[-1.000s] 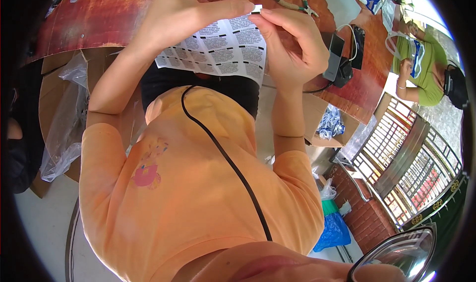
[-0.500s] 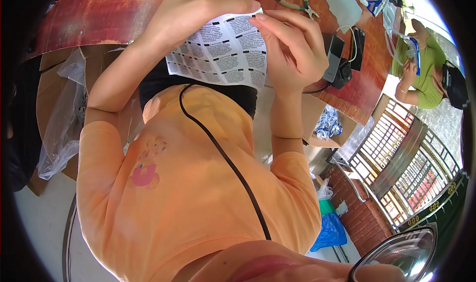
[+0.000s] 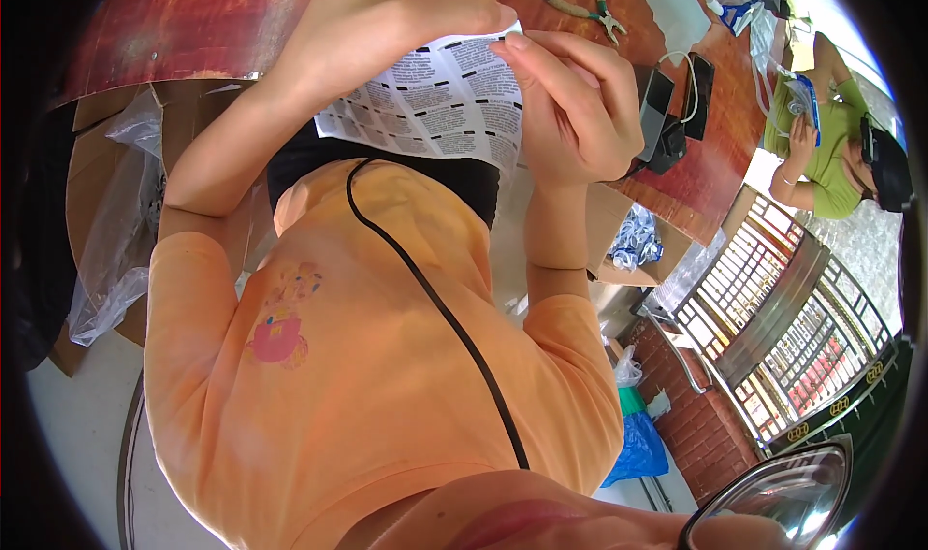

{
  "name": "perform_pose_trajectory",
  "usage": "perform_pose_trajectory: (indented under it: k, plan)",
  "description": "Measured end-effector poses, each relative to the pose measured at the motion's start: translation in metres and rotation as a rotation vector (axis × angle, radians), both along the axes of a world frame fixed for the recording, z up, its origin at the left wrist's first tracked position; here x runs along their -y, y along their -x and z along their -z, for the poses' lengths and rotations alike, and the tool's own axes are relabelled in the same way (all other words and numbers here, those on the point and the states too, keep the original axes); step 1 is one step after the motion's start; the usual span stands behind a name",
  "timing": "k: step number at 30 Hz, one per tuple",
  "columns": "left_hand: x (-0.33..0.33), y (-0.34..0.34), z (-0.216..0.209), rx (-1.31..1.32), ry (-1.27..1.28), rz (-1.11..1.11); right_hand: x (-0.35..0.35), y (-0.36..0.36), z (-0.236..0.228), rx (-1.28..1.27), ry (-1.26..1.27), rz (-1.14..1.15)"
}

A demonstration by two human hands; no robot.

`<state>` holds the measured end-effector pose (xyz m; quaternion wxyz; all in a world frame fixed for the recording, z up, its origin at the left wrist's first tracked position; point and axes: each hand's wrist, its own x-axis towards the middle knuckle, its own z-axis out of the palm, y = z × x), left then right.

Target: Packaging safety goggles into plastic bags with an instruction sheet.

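Observation:
A white label sheet (image 3: 425, 105), covered in repeated blocks of small black print, hangs over the table's near edge in front of my waist. My left hand (image 3: 396, 23) is closed on its upper edge, the thumb stretched to the right; its other fingers are partly cut off by the frame's top. At the sheet's upper right corner, my right hand (image 3: 575, 105) pinches with thumb and forefinger, the remaining fingers curled. The two thumbs almost meet there. Whether a single label is lifted between the fingertips, I cannot make out.
Pliers (image 3: 609, 23) lie on the worn red table (image 3: 193, 33), beyond my right hand. A black box-shaped device (image 3: 652, 96) with a white cable lies nearer. Cardboard boxes stand below, one with blue-white packets (image 3: 636, 239). At right, a person in green (image 3: 836, 134) holds a blue-white packet.
Both hands keep their hold on the label sheet. Sheet and left hand have shifted very slightly, and the whole view has moved a little. The person at right has lowered their head a little.

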<state>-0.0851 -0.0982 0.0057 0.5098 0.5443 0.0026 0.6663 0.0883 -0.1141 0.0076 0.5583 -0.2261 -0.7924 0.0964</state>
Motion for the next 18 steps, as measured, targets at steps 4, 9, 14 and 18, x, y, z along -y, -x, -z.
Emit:
perform_pose_trajectory:
  k: [4, 9, 14, 18]
  plan:
    - [0.035, 0.008, -0.052, -0.434, 0.652, -0.097, 0.001, -0.003, -0.005, 0.025, 0.023, -0.001]
    - [0.034, 0.008, -0.051, -0.429, 0.651, -0.114, -0.001, -0.002, -0.008, -0.017, 0.183, -0.099]
    - [0.001, -0.003, -0.006, -0.212, 0.279, -0.065, -0.003, -0.003, -0.011, 0.017, 0.187, -0.094]
    - [-0.005, -0.004, 0.006, 0.031, 0.002, 0.025, -0.002, -0.001, -0.006, 0.007, 0.197, -0.088]
